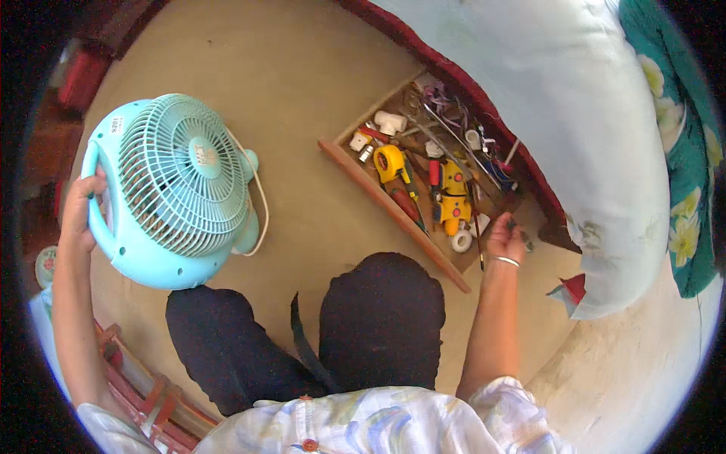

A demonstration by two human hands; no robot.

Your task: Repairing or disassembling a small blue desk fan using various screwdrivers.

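A light blue electric fan [185, 178] with a round grille hangs at my left, its white cord looped along its right side. My left hand [82, 208] is wrapped round the handle on the fan's outer edge. At the near right end of a wooden drawer [393, 216], my right hand [505, 240] has its fingers drawn together. Something small and dark shows at the fingertips, too little to name. Inside the drawer, close to that hand, lie a white tape roll [460, 240], a yellow and black tool [454, 193] and a yellow tape measure [389, 163].
White pipe fittings [389, 122], long metal rods and screwdrivers crowd the drawer. It stands on the brown floor [287, 91], against a bed with a pale cover [560, 113] and a dark red lower edge. Reddish wooden furniture [155, 401] stands at the lower left.
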